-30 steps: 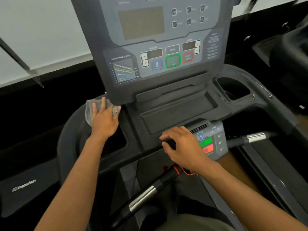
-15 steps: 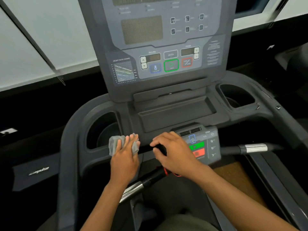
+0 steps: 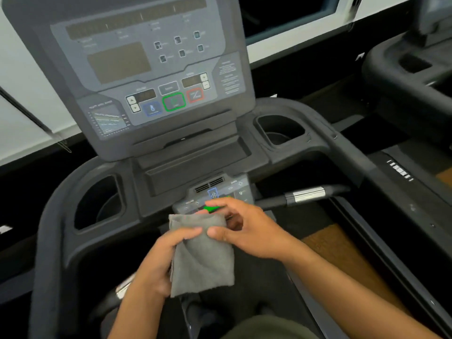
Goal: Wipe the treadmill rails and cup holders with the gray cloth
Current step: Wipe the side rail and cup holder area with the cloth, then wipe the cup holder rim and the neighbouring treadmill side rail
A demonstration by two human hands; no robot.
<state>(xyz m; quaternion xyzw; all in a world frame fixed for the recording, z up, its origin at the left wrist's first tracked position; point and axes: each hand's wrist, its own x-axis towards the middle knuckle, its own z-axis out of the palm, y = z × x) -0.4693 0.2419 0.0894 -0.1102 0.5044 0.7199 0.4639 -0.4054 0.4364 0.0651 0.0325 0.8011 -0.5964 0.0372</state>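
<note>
Fingers of the left hand point(image 3: 156, 261) are gripping the gray cloth point(image 3: 203, 261), hanging before the console point(image 3: 156, 77); right hand point(image 3: 249, 231) fingers are pinching its edge. Folding squarely should be exposing a clean face.

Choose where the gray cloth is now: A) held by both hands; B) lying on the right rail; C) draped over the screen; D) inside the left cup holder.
A: the left hand and the right hand both pinch the gray cloth near its top.
</note>
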